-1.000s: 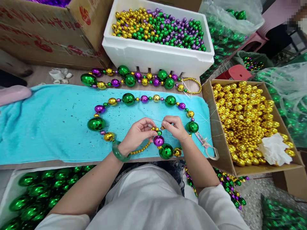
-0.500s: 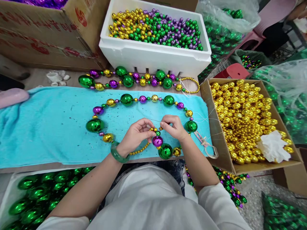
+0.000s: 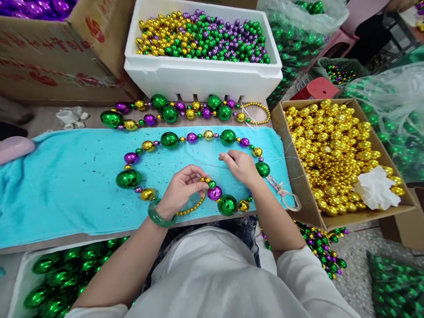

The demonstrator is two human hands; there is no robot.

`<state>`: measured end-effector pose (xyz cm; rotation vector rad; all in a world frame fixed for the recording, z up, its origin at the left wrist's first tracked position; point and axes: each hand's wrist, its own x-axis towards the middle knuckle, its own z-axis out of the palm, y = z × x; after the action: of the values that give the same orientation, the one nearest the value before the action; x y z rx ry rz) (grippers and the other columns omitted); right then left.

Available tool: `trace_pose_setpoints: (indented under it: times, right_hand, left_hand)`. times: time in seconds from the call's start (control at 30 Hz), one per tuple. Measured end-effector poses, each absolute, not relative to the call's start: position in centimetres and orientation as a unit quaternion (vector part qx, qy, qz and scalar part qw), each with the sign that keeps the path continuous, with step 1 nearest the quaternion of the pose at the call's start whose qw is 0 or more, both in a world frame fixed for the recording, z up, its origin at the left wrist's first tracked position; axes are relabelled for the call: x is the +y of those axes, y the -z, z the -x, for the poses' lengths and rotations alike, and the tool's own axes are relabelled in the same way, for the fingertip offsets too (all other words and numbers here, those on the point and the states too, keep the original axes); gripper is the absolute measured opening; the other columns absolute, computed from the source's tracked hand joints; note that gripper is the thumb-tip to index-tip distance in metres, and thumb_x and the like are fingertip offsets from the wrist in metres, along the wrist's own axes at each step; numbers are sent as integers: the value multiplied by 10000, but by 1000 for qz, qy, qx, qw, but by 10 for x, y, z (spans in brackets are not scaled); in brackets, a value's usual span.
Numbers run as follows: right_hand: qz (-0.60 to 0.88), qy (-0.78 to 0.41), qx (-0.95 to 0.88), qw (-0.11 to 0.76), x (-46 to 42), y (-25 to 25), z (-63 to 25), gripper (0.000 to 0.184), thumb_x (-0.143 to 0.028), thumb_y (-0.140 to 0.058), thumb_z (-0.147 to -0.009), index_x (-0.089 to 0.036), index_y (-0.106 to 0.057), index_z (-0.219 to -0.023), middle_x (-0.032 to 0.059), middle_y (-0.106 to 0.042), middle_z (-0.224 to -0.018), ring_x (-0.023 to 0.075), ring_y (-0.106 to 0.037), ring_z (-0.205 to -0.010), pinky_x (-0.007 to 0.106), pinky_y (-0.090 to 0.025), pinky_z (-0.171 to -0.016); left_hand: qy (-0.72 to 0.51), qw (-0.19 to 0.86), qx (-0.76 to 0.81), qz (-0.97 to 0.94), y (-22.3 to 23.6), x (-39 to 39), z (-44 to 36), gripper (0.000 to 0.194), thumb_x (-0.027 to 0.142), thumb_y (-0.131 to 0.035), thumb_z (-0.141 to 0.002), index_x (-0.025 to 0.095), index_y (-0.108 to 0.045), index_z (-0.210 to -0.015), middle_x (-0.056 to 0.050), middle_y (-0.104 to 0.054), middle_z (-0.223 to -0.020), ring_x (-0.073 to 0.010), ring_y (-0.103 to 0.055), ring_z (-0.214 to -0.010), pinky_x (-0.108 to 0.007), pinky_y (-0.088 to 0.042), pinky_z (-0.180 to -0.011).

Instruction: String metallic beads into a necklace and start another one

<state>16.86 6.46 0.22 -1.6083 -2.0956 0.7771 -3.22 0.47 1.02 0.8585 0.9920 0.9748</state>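
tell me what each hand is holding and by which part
The left hand pinches the bead strand by its small gold beads, between thumb and fingers. Whether the right hand holds anything cannot be told.

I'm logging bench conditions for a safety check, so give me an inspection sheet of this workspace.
Surface: blue towel, scattered with dark specks.
Job's things: bead strand laid in a loop on the towel; second strand behind it, doubled.
Clutter: small white pieces at the back left; crumpled white paper or tissue on the gold beads.
Left hand: pinching small beads at the strand's end.
Right hand: over the towel; grip unclear.
Cables: nothing seen.
Surroundings: white foam box behind; cardboard box at right.
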Motion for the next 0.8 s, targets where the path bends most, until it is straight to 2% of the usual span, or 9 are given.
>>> trace_pose_setpoints:
  times: [0.13,0.2,0.27,0.37,0.47,0.53,0.6,0.7,0.8]
  right_hand:
    - [617,-175,-759,113,69,6,-170,356,-393,-464,-972,-110,-679,-999,183,-678,-1026,293,-584,-978,397,-429,-826]
    - [620,-160,-756,136,67,6,-169,329,-331,-518,-950,-107,-640,-1158,211,-622,-1222,338,-529,-1137,472,-400,-938]
    - [602,-201,-747,196,60,1,-167,371,-321,-548,-935,-127,-596,-1248,200,-571,-1325,334,-490,-1224,492,-384,-995]
    - [504,-390,-727,255,43,-11,-158,456,-392,-604,-897,-165,-565,-1291,146,-632,-1240,257,-579,-1130,404,-457,-941]
    - [420,-513,-715,222,25,-20,-143,682,-404,-726,-780,-183,-483,-1377,76,-682,-1049,199,-634,-904,326,-492,-790]
    - [426,-505,-723,203,18,-24,-135,695,-323,-721,-768,-174,-461,-1395,27,-664,-899,167,-602,-765,294,-466,-703]
    - [448,-472,-728,215,16,-31,-133,585,-225,-652,-784,-170,-510,-1349,-1,-627,-810,148,-564,-708,276,-436,-669]
    - [461,-429,-727,274,22,-53,-143,420,-157,-591,-768,-188,-626,-1186,-5,-616,-795,134,-542,-701,267,-427,-666]
    - [473,-378,-713,353,32,-87,-167,294,-160,-571,-777,-196,-672,-1050,0,-610,-795,124,-517,-672,270,-422,-636]
  left_hand:
    - [-437,679,453,-377,-13,4,37,284,206,-818,-606,171,-583,-762,-17,-702,-778,-105,-605,-578,-205,-495,-469]
    - [-442,677,456,-372,-14,4,39,299,208,-824,-588,174,-577,-753,-21,-705,-765,-109,-603,-583,-206,-488,-467]
    - [-446,679,456,-364,-15,3,41,314,210,-831,-573,177,-574,-750,-21,-705,-761,-113,-603,-592,-205,-481,-468]
    - [-451,680,457,-353,-14,2,44,321,221,-835,-567,182,-578,-755,-16,-702,-764,-112,-600,-601,-201,-472,-474]
    - [-455,666,469,-360,-14,2,45,297,232,-824,-586,183,-590,-763,-12,-695,-784,-102,-588,-615,-197,-461,-500]
    - [-457,633,487,-390,-15,2,45,274,224,-812,-605,181,-604,-778,-4,-679,-798,-101,-594,-671,-201,-478,-576]
    - [-430,611,500,-439,-17,2,46,287,216,-800,-628,188,-627,-855,17,-647,-770,-102,-591,-708,-207,-485,-651]
    - [-296,650,478,-512,-19,2,52,312,252,-801,-636,190,-652,-903,23,-630,-739,-117,-588,-701,-227,-483,-663]
    - [-207,667,461,-547,-23,6,68,228,348,-774,-675,178,-669,-786,-13,-654,-724,-133,-588,-665,-245,-477,-623]
